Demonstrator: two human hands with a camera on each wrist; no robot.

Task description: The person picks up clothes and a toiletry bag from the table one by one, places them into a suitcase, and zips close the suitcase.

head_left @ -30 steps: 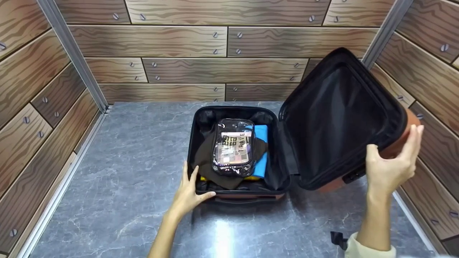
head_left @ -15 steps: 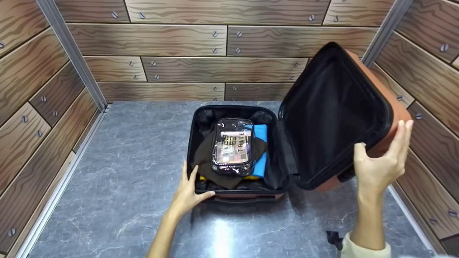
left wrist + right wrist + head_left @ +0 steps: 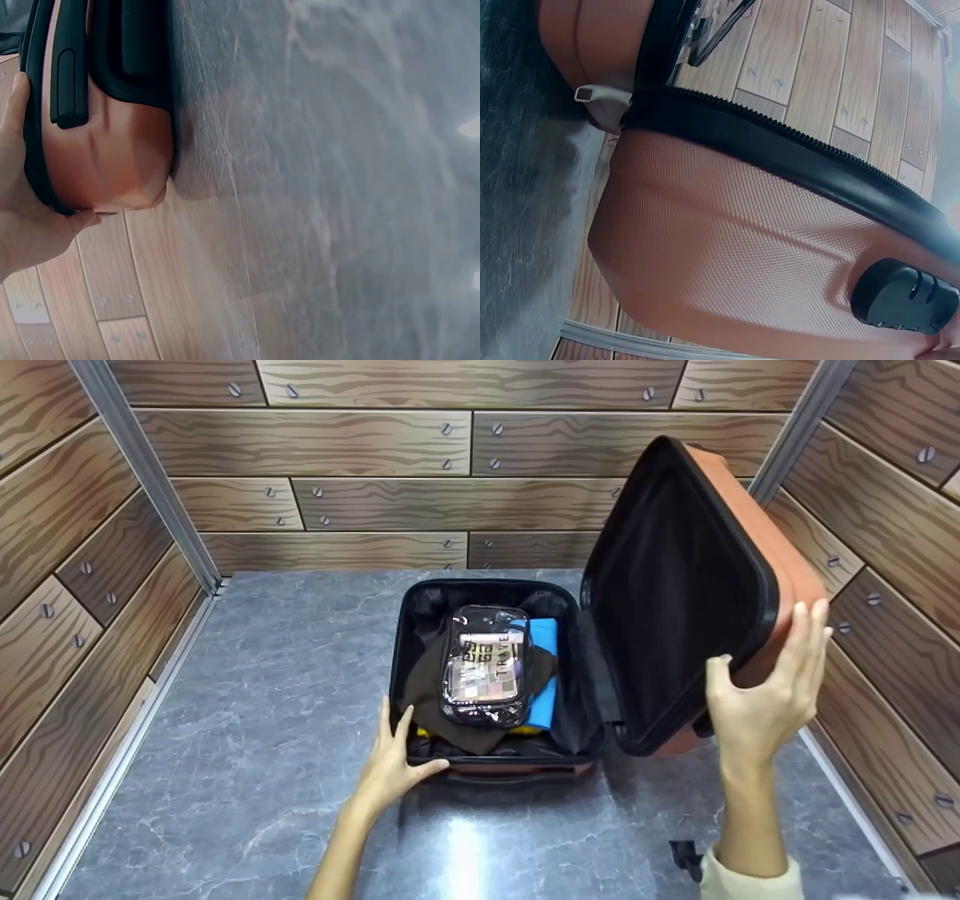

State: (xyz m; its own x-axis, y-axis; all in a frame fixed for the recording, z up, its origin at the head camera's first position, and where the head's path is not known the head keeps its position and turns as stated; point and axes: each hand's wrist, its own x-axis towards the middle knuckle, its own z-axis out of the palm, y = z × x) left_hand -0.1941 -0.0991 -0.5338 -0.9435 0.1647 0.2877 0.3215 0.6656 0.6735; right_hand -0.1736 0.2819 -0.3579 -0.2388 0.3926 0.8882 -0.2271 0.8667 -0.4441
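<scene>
An orange hard-shell suitcase lies with its packed half point(image 3: 574, 727) flat on the grey marbled surface. Its lid point(image 3: 667, 607) stands raised at the right, tilted over the hinge, black lining facing left. My left hand point(image 3: 390, 769) grips the front left corner of the packed half, thumb along the front edge. My right hand point(image 3: 765, 709) holds the lid's free front corner, thumb at the black rim and fingers on the orange shell. Inside, a clear pouch point(image 3: 487, 709) with a makeup palette in it rests on brown cloth point(image 3: 427, 690), over blue cloth point(image 3: 545, 705) and something yellow point(image 3: 527, 730).
A zipper pull point(image 3: 604, 95) hangs by the hinge end, and a black combination lock point(image 3: 907, 296) sits on the lid's side. Wood-patterned panels point(image 3: 375, 442) wall the back and sides. A black strap-like piece point(image 3: 684, 855) is beside the right sleeve point(image 3: 750, 877).
My right hand has swung the lid leftward and more upright, so more of its orange outer side shows. My left hand stays at the corner, and the packed things have not moved.
</scene>
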